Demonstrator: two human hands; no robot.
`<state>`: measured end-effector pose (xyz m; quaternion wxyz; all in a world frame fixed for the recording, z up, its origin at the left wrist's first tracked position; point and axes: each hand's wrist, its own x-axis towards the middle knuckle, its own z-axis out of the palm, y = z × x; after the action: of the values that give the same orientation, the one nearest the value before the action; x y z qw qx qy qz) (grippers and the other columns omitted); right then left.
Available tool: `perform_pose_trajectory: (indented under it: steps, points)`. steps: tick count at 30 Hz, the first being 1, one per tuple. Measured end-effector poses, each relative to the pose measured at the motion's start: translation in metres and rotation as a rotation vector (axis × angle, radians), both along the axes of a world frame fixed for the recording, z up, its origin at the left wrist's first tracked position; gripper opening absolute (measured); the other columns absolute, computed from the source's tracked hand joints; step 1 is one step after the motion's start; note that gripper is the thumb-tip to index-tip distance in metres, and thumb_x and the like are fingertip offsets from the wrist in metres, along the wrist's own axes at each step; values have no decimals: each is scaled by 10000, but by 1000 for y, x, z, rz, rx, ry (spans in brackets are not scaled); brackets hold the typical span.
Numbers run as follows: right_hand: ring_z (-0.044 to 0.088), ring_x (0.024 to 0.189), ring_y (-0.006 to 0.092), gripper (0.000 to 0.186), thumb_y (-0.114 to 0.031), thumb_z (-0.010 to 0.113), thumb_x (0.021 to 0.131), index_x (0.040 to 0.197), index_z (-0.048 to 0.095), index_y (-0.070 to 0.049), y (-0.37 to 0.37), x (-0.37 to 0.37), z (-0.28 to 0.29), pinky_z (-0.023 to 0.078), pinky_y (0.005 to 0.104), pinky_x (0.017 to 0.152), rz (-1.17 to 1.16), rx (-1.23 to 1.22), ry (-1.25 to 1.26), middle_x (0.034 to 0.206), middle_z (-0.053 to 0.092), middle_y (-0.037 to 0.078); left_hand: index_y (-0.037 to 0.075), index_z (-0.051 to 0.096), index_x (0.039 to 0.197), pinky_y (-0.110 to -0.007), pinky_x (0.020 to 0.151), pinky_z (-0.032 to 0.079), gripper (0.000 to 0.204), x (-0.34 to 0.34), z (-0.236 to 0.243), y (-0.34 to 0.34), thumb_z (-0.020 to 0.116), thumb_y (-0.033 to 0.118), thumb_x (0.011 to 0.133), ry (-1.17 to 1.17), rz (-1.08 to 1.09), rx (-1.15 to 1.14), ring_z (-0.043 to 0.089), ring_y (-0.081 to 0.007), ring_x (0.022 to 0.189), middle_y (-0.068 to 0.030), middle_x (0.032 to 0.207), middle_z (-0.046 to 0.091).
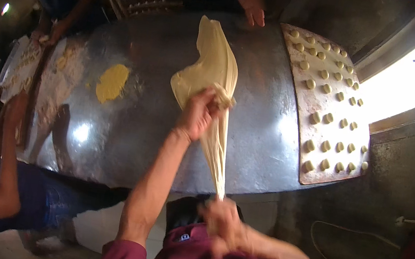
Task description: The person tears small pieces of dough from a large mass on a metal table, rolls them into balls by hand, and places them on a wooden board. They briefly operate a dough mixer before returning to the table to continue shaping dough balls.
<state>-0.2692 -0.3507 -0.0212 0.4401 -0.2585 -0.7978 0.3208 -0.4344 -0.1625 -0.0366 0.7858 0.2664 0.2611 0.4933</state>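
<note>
A thin, pale sheet of stretched dough point(217, 59) lies over the far middle of the metal table and narrows into a twisted strand toward me. My left hand point(199, 113) is closed on a bunched part of it, at about its middle, just over the tabletop. At the near end, past the table's front edge, my right hand point(225, 222) grips the strand's tip close to my body. That hand is slightly blurred by motion. Between the two hands the dough runs taut in folds.
A board with several rows of small dough balls point(324, 74) sits at the table's right end. A yellow smear point(112, 83) marks the metal table point(137, 141) to the left. Co-workers' hands point(251, 6) show at the far side; another person point(4, 180) stands at left beside a floury surface point(59, 71).
</note>
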Motion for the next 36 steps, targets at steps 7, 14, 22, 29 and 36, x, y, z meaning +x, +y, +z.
perform_pose_trajectory:
  steps: [7, 14, 22, 29, 36]
  points:
    - [434, 1088, 340, 680, -650, 543, 897, 1188, 506, -37, -34, 79, -77, 303, 509, 930, -294, 71, -554, 1162, 513, 159, 21, 700, 1157, -440, 1077, 419, 337, -7, 15, -128, 627, 293, 972, 733, 34, 222, 539, -283, 1277, -172, 1244, 673]
    - [274, 1464, 414, 466, -360, 574, 956, 1418, 523, -331, 49, 95, 0, -2, 795, 1080, -388, 37, -1192, 1534, 418, 117, 133, 683, 883, -488, 930, 325, 180, -70, -1, -176, 777, 272, 817, 1791, 333, 637, 514, -300, 1033, -88, 1016, 544]
    - [448, 1372, 299, 456, -146, 690, 819, 1267, 612, -112, 50, 61, -25, 250, 599, 1154, -333, -46, -589, 1211, 661, 85, 265, 646, 883, -473, 844, 332, 86, -35, -5, -172, 638, 184, 854, 1869, -149, 715, 497, -257, 956, -36, 957, 498]
    - [416, 1395, 335, 564, -104, 616, 843, 1381, 476, -5, 85, 33, -29, 215, 497, 1229, -318, -42, -547, 1415, 523, 172, 170, 594, 983, -511, 899, 324, 123, -35, -3, -138, 624, 175, 864, 1825, -135, 893, 503, -289, 1006, -68, 1028, 529]
    - [434, 1379, 327, 546, -82, 608, 832, 1359, 478, -27, 116, 34, -24, 269, 534, 1183, -544, -3, -710, 1368, 536, 154, 217, 607, 917, -491, 856, 327, 100, -52, -10, -102, 636, 142, 857, 1928, 239, 755, 493, -274, 967, -33, 974, 509]
